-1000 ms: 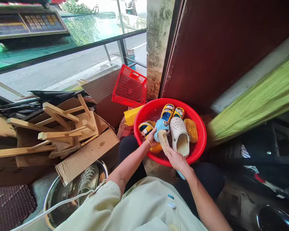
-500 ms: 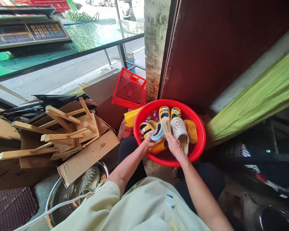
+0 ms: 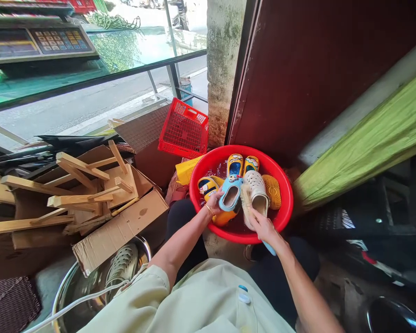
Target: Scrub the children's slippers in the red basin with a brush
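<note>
My left hand [image 3: 214, 202] is closed on a small light-blue clog [image 3: 230, 194], whose open top faces me. In my right hand [image 3: 262, 226] is a scrubbing brush [image 3: 245, 198] with pale bristles and a blue handle end poking out below the palm. The bristles are just right of the blue clog; whether they touch it I cannot tell. Both hands are over a red basin [image 3: 287, 217] of water. Inside lie a white clog [image 3: 254, 185], a yellow clog with a dark-blue inside [image 3: 235, 164], another like it [image 3: 251, 163], and a yellow sole [image 3: 272, 190].
Behind the basin stands a red plastic crate [image 3: 183, 129]. To the left, an upturned wooden stool [image 3: 125, 178] lies on cardboard [image 3: 121, 231]. A steel basin [image 3: 60, 296] near my left side holds white clogs [image 3: 123, 261]. A green cloth [image 3: 367, 148] hangs at the right.
The blue clog has turned so its opening shows upward. My right hand with the brush has moved down and right, bringing the blue handle end into sight.
</note>
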Tool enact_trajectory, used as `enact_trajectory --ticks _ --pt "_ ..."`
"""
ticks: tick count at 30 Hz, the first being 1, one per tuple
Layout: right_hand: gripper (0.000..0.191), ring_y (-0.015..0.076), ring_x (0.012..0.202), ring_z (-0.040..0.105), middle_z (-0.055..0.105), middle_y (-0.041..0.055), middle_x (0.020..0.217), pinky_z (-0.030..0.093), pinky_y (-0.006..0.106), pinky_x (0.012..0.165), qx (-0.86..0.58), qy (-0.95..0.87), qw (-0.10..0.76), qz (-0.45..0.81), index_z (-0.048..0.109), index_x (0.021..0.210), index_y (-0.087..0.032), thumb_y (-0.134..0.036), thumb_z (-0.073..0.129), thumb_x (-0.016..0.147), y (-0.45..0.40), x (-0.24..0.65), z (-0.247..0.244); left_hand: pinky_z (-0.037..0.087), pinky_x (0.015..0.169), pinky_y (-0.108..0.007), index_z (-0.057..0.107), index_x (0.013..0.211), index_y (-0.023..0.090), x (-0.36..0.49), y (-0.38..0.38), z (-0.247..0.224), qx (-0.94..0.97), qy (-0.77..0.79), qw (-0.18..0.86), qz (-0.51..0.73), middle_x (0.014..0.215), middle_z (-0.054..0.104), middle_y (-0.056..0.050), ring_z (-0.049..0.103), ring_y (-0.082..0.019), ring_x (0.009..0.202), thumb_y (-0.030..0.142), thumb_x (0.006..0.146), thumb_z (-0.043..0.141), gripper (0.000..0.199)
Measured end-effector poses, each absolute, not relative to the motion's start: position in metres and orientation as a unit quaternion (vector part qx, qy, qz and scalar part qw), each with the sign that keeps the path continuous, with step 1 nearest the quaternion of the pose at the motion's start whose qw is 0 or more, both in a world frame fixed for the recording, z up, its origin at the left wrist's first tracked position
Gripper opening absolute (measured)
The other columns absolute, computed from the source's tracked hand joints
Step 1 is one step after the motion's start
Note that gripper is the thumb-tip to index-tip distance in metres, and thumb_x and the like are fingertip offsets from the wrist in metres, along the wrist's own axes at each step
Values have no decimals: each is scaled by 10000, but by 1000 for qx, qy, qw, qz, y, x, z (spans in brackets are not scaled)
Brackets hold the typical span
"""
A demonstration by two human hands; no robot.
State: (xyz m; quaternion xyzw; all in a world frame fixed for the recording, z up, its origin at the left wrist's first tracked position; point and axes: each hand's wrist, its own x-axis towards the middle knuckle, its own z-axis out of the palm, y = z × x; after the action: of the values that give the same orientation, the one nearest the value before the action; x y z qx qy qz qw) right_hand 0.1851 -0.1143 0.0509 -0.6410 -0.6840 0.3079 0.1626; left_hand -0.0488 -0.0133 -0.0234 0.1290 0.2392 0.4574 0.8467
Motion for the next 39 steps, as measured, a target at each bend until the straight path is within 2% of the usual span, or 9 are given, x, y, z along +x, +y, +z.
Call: enact_trajectory --ticks 3,5,9,12,14,18,25,32,39 --pt "529 210 742 748 795 46 894 565 271 666 -658 -663 147 325 600 1475 -252 -440 474 997 -129 207 53 575 934 -440 437 1541 293 -51 -16 -15 171 254 821 481 1264 719 -74 729 -261 1026 203 752 763 858" --pt "546 213 752 748 798 45 896 565 277 680 -673 -654 161 306 557 1513 -259 -427 462 1002 -121 205 60 565 947 -402 422 1555 315 -52 -17 -10 197 260 807 493 1315 697 -60 717 -245 1062 194 735 784 905" --pt "530 242 964 752 793 89 1115 560 311 836 -671 -678 172 246 546 1517 -250 -385 435 1016 -82 171 79 551 924 -323 435 1558 310 -52 -22 -6 248 261 797 485 1359 677 -53 701 -219 1087 181 689 828 962" --pt "515 252 1174 692 713 130 1327 531 323 954 -660 -695 188 213 556 1499 -202 -338 388 1032 -58 145 90 542 917 -299 427 1566 306 -53 -25 -7 266 269 792 479 1344 686 -51 701 -201 1073 190 676 844 989" --pt "517 247 1213 675 694 144 1355 516 318 991 -654 -705 184 204 550 1501 -171 -315 373 1037 -54 138 90 534 922 -286 440 1560 293 -56 -25 -10 269 285 777 492 1309 704 -46 701 -188 1055 189 666 848 988" --pt "522 248 1112 729 742 125 1271 545 311 931 -646 -720 133 215 528 1527 -208 -313 387 1036 -79 146 75 532 908 -291 540 1490 246 -61 -19 -15 272 323 733 533 1246 734 -45 701 -193 1014 179 639 841 905" --pt "525 274 967 774 767 103 1216 586 320 787 -681 -690 125 209 526 1532 -266 -348 416 1025 -133 195 60 449 1103 -404 739 1211 185 -46 -24 -6 369 362 674 527 1270 728 -69 577 -318 1293 206 635 840 586" --pt "526 259 1195 696 666 102 1406 556 331 985 -685 -653 263 186 548 1508 -221 -357 406 1020 -131 201 57 384 1171 -412 758 1209 203 -48 -39 16 506 386 591 496 1272 718 -85 585 -313 1281 219 748 791 463" --pt "494 263 983 759 777 122 1158 591 331 822 -700 -646 221 212 583 1469 -249 -369 407 1023 -85 188 56 350 1202 -466 759 1190 205 -51 -45 25 531 364 593 484 1275 709 -99 576 -338 1292 267 786 770 409"
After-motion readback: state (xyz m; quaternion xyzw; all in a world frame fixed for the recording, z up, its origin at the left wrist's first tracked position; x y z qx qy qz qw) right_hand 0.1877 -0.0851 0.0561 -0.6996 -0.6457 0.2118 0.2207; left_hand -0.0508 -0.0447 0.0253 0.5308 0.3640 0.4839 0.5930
